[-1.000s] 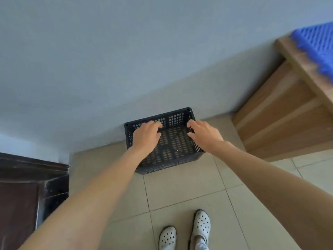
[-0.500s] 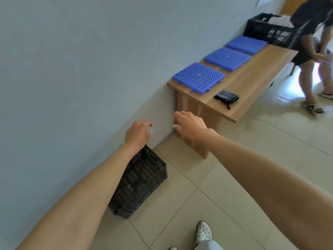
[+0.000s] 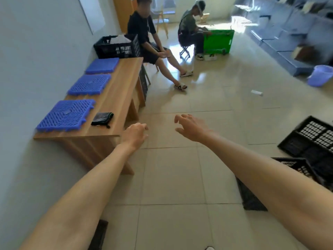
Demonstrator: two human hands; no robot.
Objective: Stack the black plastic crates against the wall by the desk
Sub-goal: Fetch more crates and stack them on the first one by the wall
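Observation:
Both my arms reach forward over the tiled floor. My left hand is empty with fingers loosely curled, just off the near end of the wooden desk. My right hand is empty with fingers spread. A corner of the black crate set by the wall shows under my left forearm at the bottom edge. Two more black crates lie on the floor at the right: one tipped, another partly hidden behind my right forearm.
Three blue grid tiles and a black pouch lie on the desk, with a black crate at its far end. Two people sit beyond, one by a green bin. A lilac bucket stands at the right.
My hands let go of the crate by the wall and lifted off it. My view swung right, away from the wall, toward the room and the crates on the floor.

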